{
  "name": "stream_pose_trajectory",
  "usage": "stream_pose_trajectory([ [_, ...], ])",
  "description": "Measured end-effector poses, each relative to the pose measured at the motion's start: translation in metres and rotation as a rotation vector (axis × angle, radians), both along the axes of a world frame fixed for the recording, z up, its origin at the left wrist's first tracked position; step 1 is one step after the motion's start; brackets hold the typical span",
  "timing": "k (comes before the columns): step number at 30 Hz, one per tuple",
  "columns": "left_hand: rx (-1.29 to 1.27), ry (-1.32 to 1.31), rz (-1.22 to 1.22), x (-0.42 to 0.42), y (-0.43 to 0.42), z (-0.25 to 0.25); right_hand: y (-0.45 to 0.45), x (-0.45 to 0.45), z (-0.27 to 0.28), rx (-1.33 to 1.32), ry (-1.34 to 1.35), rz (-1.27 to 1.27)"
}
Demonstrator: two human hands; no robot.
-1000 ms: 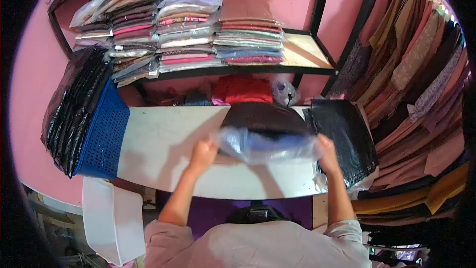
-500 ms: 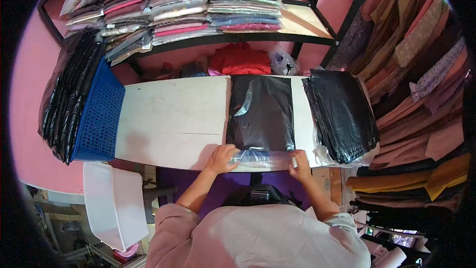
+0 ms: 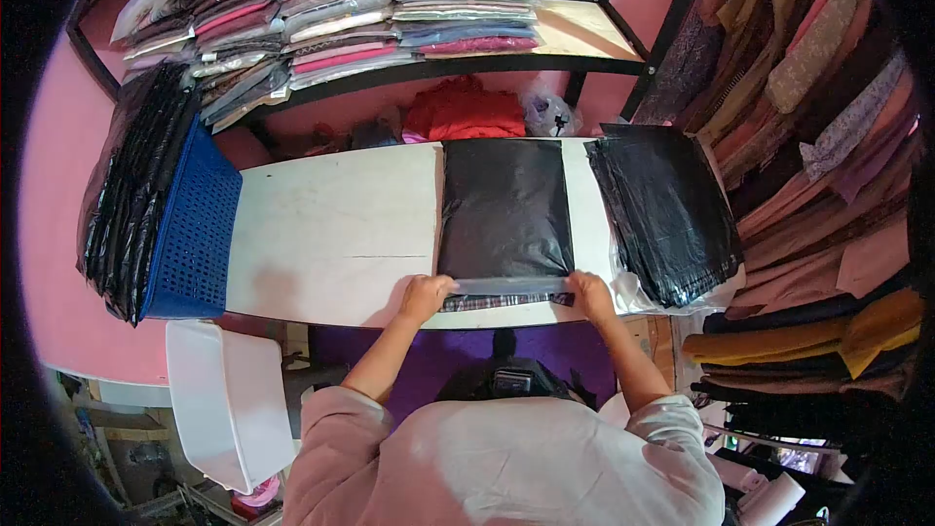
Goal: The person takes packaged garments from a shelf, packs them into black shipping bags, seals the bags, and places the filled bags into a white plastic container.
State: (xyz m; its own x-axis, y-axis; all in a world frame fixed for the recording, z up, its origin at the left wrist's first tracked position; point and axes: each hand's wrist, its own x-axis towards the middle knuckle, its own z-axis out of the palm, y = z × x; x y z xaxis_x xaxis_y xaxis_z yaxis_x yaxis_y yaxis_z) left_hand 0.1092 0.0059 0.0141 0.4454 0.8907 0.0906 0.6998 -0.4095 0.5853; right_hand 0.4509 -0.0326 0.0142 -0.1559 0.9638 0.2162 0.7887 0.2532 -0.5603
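Observation:
A black plastic packaging bag [image 3: 502,209] lies on the white table [image 3: 331,234], in front of my body. A pale translucent strip [image 3: 511,285] runs across its near end. Below that strip a band of dark plaid cloth [image 3: 502,303] shows. My left hand [image 3: 426,298] is closed, pinching the left end of the strip. At the opposite end my right hand [image 3: 592,294] pinches the bag's right near corner. Both hands rest close to the table's front edge, and the fingertips are partly hidden. To the right lies a stack of black plastic bags [image 3: 667,214].
A blue basket [image 3: 195,224] stands at the left, with black plastic packages [image 3: 131,205] beside and above it. Folded clothes in clear bags [image 3: 341,19] fill the rear shelf. Clothes [image 3: 828,185] hang at the right. A white bin [image 3: 224,399] sits below the table.
The clear end of the bag has been folded away from me, and the strip now lies across the black part with plaid cloth below. Both hands moved slightly away from me.

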Motion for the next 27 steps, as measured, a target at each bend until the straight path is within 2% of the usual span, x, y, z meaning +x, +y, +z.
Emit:
stream_pose_trajectory([
  [1,-0.219,-0.129,0.217,0.005,0.002,0.001,0.007,-0.002,0.003,-0.033,-0.047,-0.096],
  [3,-0.264,-0.166,0.27,0.009,0.007,-0.003,0.013,-0.011,0.008,-0.083,-0.029,-0.197],
  [5,-0.301,-0.173,0.353,0.013,0.009,-0.007,0.015,-0.023,-0.002,0.11,-0.326,-0.395],
  [6,-0.298,-0.175,0.352,0.014,0.009,-0.007,0.01,-0.037,0.003,0.239,-0.289,-0.445],
  [8,-0.253,-0.112,0.362,0.016,0.008,-0.007,0.003,-0.067,0.011,0.263,-0.245,-0.276],
  [9,-0.252,-0.11,0.36,0.015,0.008,-0.008,0.006,-0.082,0.017,0.096,-0.232,-0.157],
  [10,-0.27,-0.161,0.338,0.013,0.008,-0.01,0.004,-0.094,0.006,0.156,-0.074,-0.106],
  [11,-0.289,-0.21,0.316,0.01,0.009,-0.012,0.005,-0.101,0.003,0.154,-0.071,-0.109],
  [12,-0.291,-0.206,0.313,0.006,0.012,-0.013,0.005,-0.106,0.001,0.006,-0.076,-0.137],
  [13,-0.402,-0.34,0.271,0.0,0.015,-0.014,0.006,-0.109,-0.002,-0.141,-0.079,-0.163],
  [14,-0.512,-0.474,0.227,-0.003,0.018,-0.015,0.008,-0.107,-0.017,-0.055,-0.042,-0.123],
  [15,-0.511,-0.469,0.225,0.001,0.021,-0.003,0.005,-0.105,-0.018,-0.055,-0.037,-0.126],
  [17,-0.285,-0.303,0.334,0.017,0.027,0.027,-0.006,-0.103,-0.022,-0.004,0.032,-0.064],
  [18,-0.32,-0.165,0.188,0.027,0.027,0.052,-0.012,-0.1,-0.026,-0.007,0.033,-0.063],
  [19,-0.323,-0.167,0.19,0.034,0.028,0.051,-0.019,-0.096,-0.032,0.053,0.047,0.013],
  [21,0.256,0.095,-0.33,0.047,0.032,0.043,-0.026,-0.093,-0.037,0.114,0.056,0.094],
  [24,0.201,0.207,-0.437,0.056,0.038,0.03,-0.03,-0.09,-0.036,0.161,0.109,0.169],
  [27,0.155,0.102,-0.543,0.052,0.049,0.015,-0.025,-0.09,-0.034,0.165,0.093,0.147],
])
